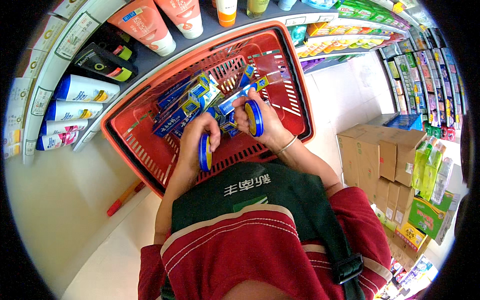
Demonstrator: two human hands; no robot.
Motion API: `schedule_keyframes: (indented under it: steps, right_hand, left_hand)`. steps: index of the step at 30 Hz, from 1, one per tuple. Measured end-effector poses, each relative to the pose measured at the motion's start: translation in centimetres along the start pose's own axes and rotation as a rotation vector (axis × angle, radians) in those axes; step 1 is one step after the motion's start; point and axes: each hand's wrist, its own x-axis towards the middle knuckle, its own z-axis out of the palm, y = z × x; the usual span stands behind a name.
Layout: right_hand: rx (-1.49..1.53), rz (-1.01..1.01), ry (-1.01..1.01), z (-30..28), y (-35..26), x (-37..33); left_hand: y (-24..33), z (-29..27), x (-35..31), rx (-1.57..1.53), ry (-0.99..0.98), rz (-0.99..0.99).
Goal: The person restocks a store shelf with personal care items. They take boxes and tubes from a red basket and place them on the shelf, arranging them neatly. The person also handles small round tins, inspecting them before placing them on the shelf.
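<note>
Shelved ahead, pink tubes (142, 30); stacked well apart to the right, cartons (360, 155). Heaped inside the red basket (125, 117), blue-and-yellow boxes (200, 95), just beyond the fingers (214, 127). Clamped in the left hand (196, 132), on its inner side, one tin (205, 154); gripped likewise in the right hand (267, 120), a second tin (254, 118), well apart from the first.

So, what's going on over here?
A person is holding a round blue-and-yellow container in the left hand and a similar blue container in the right hand. Both hands are over a red shopping basket with blue-and-yellow boxes inside. Shelves with tubes stand beyond it.
</note>
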Motion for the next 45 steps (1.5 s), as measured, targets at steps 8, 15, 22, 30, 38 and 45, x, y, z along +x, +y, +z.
schedule_keyframes:
  steps: [8, 15, 22, 30, 38, 45]
  right_hand:
    - [-0.449, -0.399, 0.267, 2.6, 0.3, -0.9]
    - [-0.549, -0.501, 0.107, 2.3, -0.3, -2.2]
    - [-0.456, -0.515, 0.041, 2.6, -0.1, -1.6]
    - [-0.620, -0.467, -0.018, 2.7, -1.3, -2.8]
    - [-0.700, -0.483, -0.085, 2.3, -1.4, -3.0]
    - [-0.716, -0.456, -0.079, 2.0, -1.6, -2.6]
  left_hand:
    - [0.4, 4.5, 0.4, 0.502, 0.041, 0.134]
    - [1.6, 3.0, 0.0, 0.401, 0.113, 0.127]
    - [0.6, 3.4, -0.2, 0.449, 0.117, 0.077]
    - [1.5, 2.3, -0.7, 0.366, 0.242, 0.087]
    - [1.5, 2.3, -0.8, 0.303, 0.272, 0.091]
    - [1.4, 2.1, -0.8, 0.321, 0.286, 0.103]
